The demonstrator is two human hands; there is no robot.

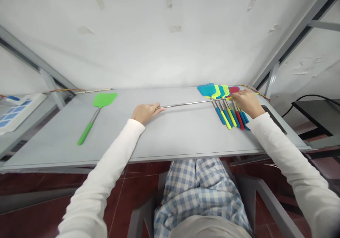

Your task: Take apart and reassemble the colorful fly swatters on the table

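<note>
Head view: we hold one long-shafted fly swatter (193, 103) between both hands, its steel shaft stretched out over the grey table (175, 135). Take the clock's centre as midway between our hands, with 12 o'clock toward the white wall (170, 46). The shaft's long axis then runs from just below 9 to just above 3, nearly level with the table's front edge. Our left hand (145, 113) pinches the 9 o'clock end, thumb and fingers closed on it; our right hand (247, 101) is closed around the 3 o'clock end. Yellow-green bits show at both grips, but our right fingers cover too much for us to tell how the swatter's head lies.

Our right hand is the nearer to the row of fly swatters (232, 117) at 3 o'clock, blue, yellow-green and red, heads toward 12 and handles toward 5. The held shaft crosses over their necks; we cannot tell if it touches them. Our right hand and sleeve hide part of that row, and a dark flat slab (275, 119) lies beyond the wrist. Well apart at 9 o'clock, nearer our left hand, lies the green fly swatter (96, 114), head toward 12, handle toward 8.
</note>
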